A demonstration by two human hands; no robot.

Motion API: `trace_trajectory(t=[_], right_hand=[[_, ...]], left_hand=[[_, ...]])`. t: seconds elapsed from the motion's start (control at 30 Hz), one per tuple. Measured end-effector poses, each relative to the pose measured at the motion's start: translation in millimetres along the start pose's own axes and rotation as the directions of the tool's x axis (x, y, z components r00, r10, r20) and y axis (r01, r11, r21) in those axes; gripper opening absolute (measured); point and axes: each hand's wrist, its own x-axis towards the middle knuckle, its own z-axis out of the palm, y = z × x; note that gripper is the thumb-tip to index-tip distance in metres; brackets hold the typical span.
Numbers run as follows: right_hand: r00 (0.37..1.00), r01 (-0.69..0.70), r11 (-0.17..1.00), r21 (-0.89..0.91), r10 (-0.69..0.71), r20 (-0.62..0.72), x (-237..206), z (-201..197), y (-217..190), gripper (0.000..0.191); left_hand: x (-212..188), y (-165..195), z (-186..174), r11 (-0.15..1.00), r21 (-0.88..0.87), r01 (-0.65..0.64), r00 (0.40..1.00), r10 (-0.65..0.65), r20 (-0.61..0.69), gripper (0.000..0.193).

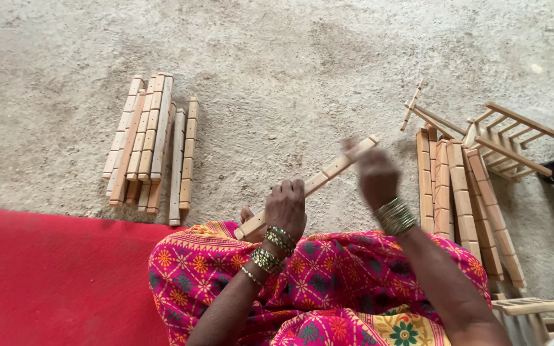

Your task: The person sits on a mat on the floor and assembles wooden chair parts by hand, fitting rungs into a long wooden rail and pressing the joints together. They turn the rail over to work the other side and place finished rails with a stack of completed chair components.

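Observation:
My left hand grips the lower part of a long notched wooden stick, which slants up to the right above my lap. My right hand is blurred and sits at the stick's upper end, fingers curled near it; whether it holds the stick is unclear. Both wrists wear green and gold bangles. My knees are covered by pink patterned cloth.
A pile of similar wooden sticks lies on the concrete floor at left. Another row of sticks and assembled ladder-like wooden frames lie at right. A red mat covers the lower left. More wooden pieces are at lower right.

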Motion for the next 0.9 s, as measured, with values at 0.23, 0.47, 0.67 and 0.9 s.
trace_trajectory(t=[0.23, 0.47, 0.67, 0.9], right_hand=[[0.972, 0.231, 0.946, 0.226, -0.215, -0.092, -13, -10, -27, 0.015], [0.922, -0.381, 0.865, 0.328, 0.331, 0.199, 32, 14, 63, 0.013], [0.859, -0.51, 0.605, 0.611, 0.385, 0.337, 31, -13, 49, 0.02], [0.937, -0.332, 0.789, 0.517, 0.338, 0.085, 30, 9, 30, 0.015]], left_hand=[[-3, -12, 19, 0.999, -0.031, -0.012, 0.999, 0.011, -0.043, 0.024], [-10, -21, 20, 0.964, -0.261, 0.057, 0.998, -0.049, 0.035, 0.023], [-6, -22, 16, 0.818, -0.51, 0.265, 0.925, -0.066, 0.375, 0.027], [-1, -20, -5, 0.432, -0.745, 0.508, 0.826, 0.001, 0.564, 0.045]])
